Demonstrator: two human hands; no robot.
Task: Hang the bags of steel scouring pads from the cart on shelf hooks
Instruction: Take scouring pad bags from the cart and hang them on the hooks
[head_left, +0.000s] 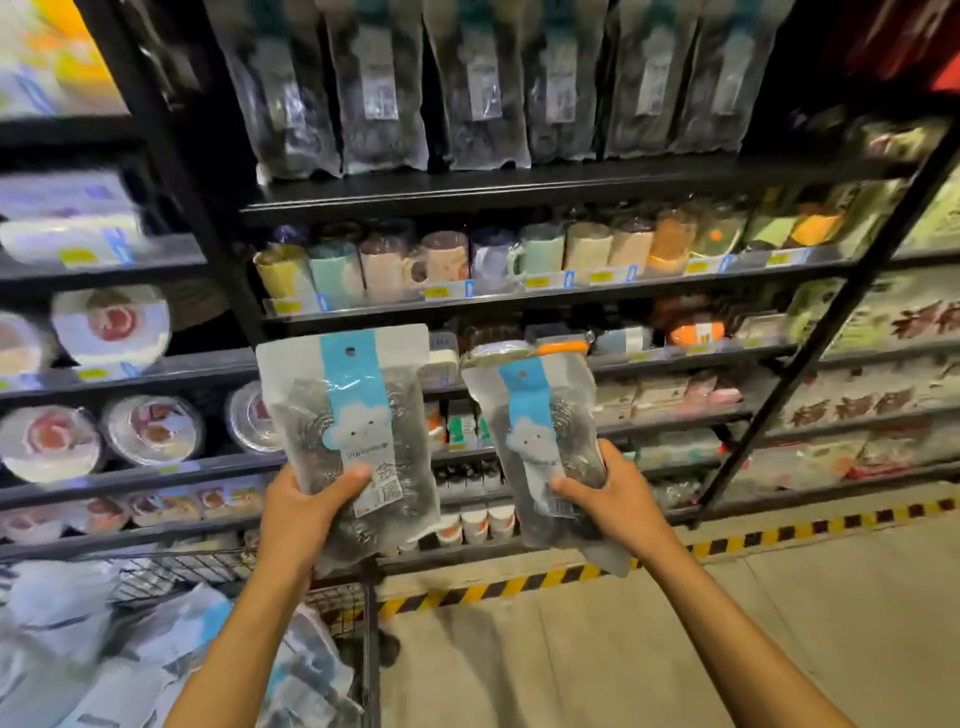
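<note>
Stands partway through, left hand (306, 499) gripping one bag of steel scouring pads (353, 426) and right hand (608, 499) gripping a second bag (545, 441), both upright and apart, below the seemingly hung row of bags (483, 88), with more bags (171, 634) apparently waiting in the cart (171, 569).

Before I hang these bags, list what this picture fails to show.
Head view:
- Shelf hooks: cut off by the top edge above the hanging bags.
- Cart contents: motion-blurred, cut by the bottom edge.
- Print on the left bag and right bag: partly under the left hand and right hand, too small.
</note>
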